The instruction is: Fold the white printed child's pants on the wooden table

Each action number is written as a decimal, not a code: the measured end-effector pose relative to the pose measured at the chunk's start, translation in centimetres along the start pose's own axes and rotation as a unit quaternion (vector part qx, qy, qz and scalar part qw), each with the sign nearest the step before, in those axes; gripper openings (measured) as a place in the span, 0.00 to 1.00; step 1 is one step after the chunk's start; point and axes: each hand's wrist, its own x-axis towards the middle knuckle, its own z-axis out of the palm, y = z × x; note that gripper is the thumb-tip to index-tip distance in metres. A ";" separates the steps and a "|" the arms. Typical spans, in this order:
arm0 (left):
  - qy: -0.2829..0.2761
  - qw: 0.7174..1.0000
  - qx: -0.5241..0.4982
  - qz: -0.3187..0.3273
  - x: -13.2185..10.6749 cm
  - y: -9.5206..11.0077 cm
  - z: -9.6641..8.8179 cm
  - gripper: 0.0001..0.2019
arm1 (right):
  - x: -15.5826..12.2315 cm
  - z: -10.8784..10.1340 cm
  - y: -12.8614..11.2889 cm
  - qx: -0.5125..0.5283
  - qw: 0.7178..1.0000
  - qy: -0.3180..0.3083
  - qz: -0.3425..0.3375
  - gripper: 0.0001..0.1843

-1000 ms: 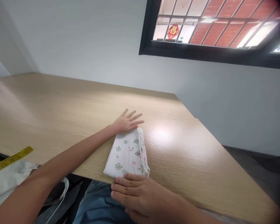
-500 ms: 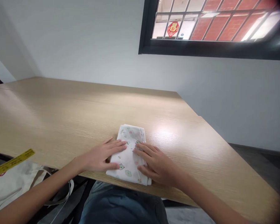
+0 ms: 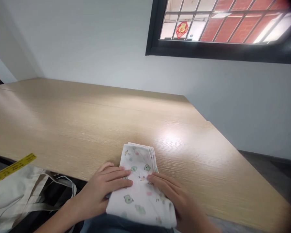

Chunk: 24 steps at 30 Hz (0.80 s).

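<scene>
A folded white cloth printed with green animal faces and small pink and yellow figures lies in several layers at the table's near edge. Its near part juts past the edge over my lap. My left hand grips its left side, fingers on top and the thumb out of sight beneath. On the right side, the fingers of my right hand rest over the top layer, with its thumb hidden too. The right hand is slightly blurred.
The pale wooden table stretches back to a grey wall. A barred window is at upper right. Left of my arm, below the table edge, is a white cloth bag with straps. A yellow printed strip crosses above it.
The cloth has slid toward me and now overhangs the table edge. My hands went from lying flat on it to holding its two sides.
</scene>
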 end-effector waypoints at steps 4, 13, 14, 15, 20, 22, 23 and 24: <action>0.090 0.978 -0.137 -0.129 1.3 0.5 0.6 0.14 | 1.2 0.7 -0.8 0.066 0.980 0.128 0.139 0.11; 0.229 0.858 -0.187 -0.419 6.1 1.4 1.7 0.22 | 6.7 0.9 -0.5 0.036 0.897 0.153 0.412 0.22; 0.226 0.859 -0.155 -0.433 6.5 1.3 1.6 0.21 | 7.1 0.9 -0.2 0.025 0.891 0.150 0.427 0.22; 0.220 0.860 -0.122 -0.443 6.8 1.3 1.6 0.19 | 7.4 0.9 0.0 0.018 0.887 0.146 0.439 0.21; 0.243 0.856 -0.045 -0.453 7.3 0.8 1.9 0.16 | 7.9 1.3 0.7 0.010 0.869 0.138 0.475 0.20; 0.249 0.863 -0.014 -0.440 7.1 0.6 2.2 0.19 | 7.8 1.6 0.7 -0.043 0.868 0.157 0.470 0.23; 0.249 0.867 0.008 -0.432 7.1 0.6 2.3 0.18 | 7.8 1.8 0.6 -0.088 0.870 0.172 0.454 0.23; 0.251 0.870 0.036 -0.422 7.1 0.7 2.4 0.17 | 7.8 2.1 0.4 -0.138 0.874 0.187 0.428 0.22</action>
